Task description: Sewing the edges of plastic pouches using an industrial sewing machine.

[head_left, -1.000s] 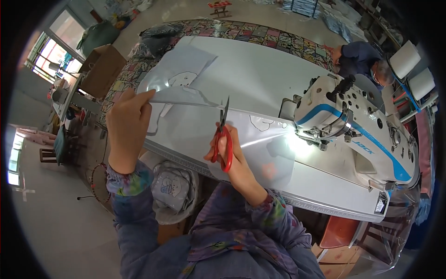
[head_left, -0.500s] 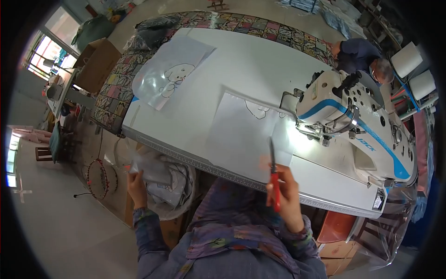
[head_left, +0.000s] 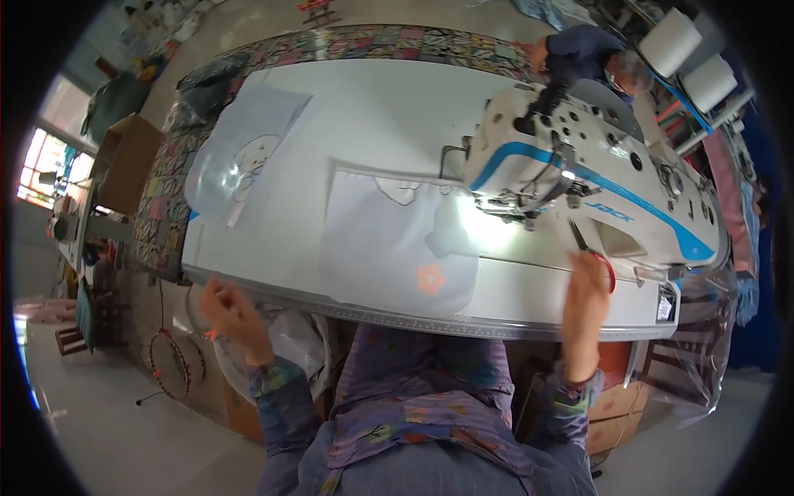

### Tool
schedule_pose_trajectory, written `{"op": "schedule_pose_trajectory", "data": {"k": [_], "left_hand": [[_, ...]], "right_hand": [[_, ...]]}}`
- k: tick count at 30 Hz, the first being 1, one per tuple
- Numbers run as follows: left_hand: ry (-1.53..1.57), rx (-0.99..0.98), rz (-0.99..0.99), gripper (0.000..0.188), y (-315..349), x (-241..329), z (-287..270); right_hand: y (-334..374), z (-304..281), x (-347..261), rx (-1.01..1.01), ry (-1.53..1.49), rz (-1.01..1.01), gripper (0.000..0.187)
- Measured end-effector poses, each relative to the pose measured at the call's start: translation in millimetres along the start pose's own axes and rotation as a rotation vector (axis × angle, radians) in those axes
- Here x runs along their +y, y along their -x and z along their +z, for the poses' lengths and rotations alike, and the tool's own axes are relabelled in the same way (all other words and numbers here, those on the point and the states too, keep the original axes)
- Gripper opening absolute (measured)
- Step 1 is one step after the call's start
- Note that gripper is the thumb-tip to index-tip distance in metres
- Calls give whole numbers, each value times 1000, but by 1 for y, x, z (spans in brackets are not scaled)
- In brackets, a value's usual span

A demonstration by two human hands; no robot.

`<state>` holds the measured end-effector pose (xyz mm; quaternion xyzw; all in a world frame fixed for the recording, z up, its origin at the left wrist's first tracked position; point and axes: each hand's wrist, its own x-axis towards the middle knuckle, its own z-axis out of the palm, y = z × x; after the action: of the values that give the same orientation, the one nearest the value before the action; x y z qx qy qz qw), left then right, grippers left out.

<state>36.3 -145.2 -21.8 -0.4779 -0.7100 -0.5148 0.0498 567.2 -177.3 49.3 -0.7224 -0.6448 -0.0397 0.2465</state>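
Pale sheet between your hands, scissors at the right

Your right hand (head_left: 585, 296) is at the scissors (head_left: 581, 241), fingers over the red handles. Blurred; can't tell if it's gripping them. Scissors' long axis runs far-left to near-right, blades pointing away from you. Your left hand (head_left: 237, 321) is over the near-left edge, fingers bent, nothing seen in it; blur again, can't tell how closed.

Key relation: pale sheet with the orange flower (head_left: 389, 240) lies flat on the bench (head_left: 380, 107), rightward and a bit far from your left hand, leftward and a bit far from your right. Left looks nearer. No clear long axis; sides about even.

Sheet's right side is by the lit head of the sewing machine (head_left: 608, 188); can't tell if it's under the foot. Second sheet with a drawn figure (head_left: 223, 169): far left. Lined bin (head_left: 298, 341): below the near edge, by your left hand.
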Motion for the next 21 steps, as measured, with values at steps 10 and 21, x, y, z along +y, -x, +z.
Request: {"op": "schedule_pose_trajectory", "data": {"k": [10,21], "left_hand": [[118,-1044,712,48,25,156,112],[133,-1129,781,48,3,164,137]], "right_hand": [[-51,80,-65,-252,-416,-454,56],[-51,78,-68,-228,-407,-463,57]]}}
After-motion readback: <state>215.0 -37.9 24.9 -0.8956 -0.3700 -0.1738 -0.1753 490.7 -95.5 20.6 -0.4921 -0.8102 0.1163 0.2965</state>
